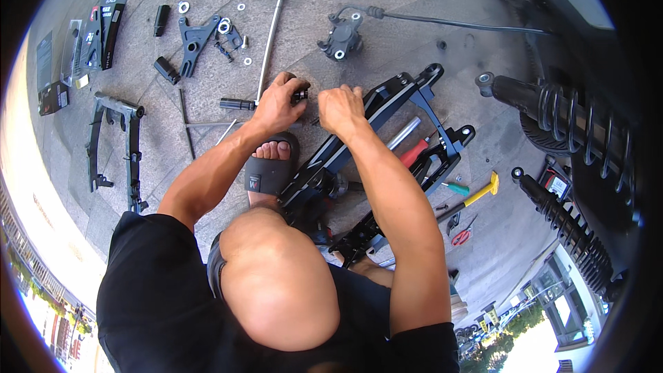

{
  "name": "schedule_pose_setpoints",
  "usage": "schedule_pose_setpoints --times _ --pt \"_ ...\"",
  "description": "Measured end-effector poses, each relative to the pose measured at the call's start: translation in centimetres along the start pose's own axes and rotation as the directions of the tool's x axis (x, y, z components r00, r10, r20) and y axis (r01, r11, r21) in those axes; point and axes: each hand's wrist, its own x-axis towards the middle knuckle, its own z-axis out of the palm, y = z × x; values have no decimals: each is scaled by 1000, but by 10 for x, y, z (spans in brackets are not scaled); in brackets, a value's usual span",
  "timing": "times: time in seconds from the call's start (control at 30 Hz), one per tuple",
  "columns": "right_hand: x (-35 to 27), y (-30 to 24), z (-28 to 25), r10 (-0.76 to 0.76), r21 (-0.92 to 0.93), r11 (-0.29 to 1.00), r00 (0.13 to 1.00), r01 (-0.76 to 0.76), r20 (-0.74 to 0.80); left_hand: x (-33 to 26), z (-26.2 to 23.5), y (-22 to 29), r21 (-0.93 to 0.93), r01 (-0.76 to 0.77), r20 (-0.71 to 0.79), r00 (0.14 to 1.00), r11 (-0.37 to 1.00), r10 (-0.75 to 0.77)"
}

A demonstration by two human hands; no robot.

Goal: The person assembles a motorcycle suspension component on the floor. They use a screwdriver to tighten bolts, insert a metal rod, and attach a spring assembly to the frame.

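Note:
My left hand (pixel 277 105) is closed around a short black cylindrical part (pixel 300 95), whose exact kind I cannot make out. Just to its right, my right hand (pixel 340 109) has its fingers curled together, and what they hold, if anything, is hidden. Both hands are over the far end of a black motorcycle swingarm (pixel 373 107) lying on the ground between my feet. A long steel rod (pixel 273 41) runs away from beside my left hand, next to a black socket (pixel 237 103).
A brake caliper (pixel 343 36) with a hose lies ahead. Black bracket (pixel 197 43), washers and sockets are spread front left; a dark frame piece (pixel 131 145) lies left. Right are a yellow-handled hammer (pixel 483 190), red-handled scissors (pixel 463 235) and coil-spring shock absorbers (pixel 566 107).

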Motion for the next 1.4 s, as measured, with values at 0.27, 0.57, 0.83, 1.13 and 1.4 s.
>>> schedule_pose_setpoints --times 0.27,0.57,0.83,1.13,1.4 --pt "-46 39 -32 -253 -28 962 850 271 -462 20 -13 80 -259 -127 -70 991 958 113" --pt "-80 176 -44 653 823 557 672 -115 -348 156 73 141 -150 -193 224 949 970 223" --pt "-57 179 -22 666 922 385 705 -44 -244 187 104 137 6 -276 438 865 961 245" --pt "-52 183 -24 671 988 152 730 36 -130 183 102 129 -385 98 408 910 918 74" --pt "-52 198 -19 558 995 -66 830 78 -28 183 101 124 -583 356 492 870 730 -31"
